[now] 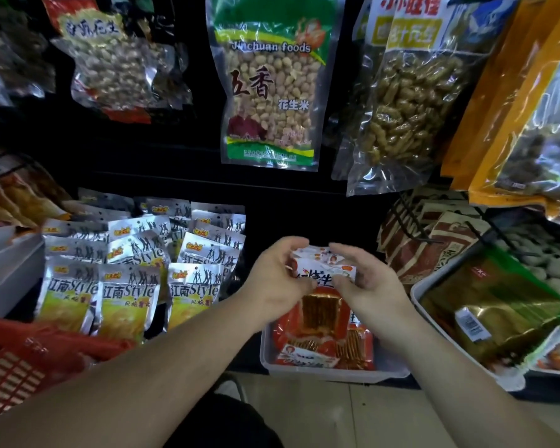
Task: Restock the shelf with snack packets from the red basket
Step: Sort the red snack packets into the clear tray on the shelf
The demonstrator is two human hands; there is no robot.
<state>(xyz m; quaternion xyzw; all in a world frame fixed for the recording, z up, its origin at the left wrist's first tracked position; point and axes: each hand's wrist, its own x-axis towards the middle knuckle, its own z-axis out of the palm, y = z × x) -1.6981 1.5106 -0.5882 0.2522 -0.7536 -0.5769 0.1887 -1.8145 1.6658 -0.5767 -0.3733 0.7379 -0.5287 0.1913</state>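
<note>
I face a dark shelf (175, 150) hung with three clear nut bags (269, 92) in front, over a pale tiled floor (385, 415). One red basket (20, 367) sits low on my left, beside my forearm. Silver packets (130, 295) stand at shelf left, three in the front row. One clear tub (320, 371) holds red packets (307, 355). My left hand (272, 279) and right hand (372, 282) both clasp a small stack (324, 273) of red-and-white packets just above the tub; I cannot tell how many.

dark gap (256, 227) between packet stacks (136, 270)
</note>
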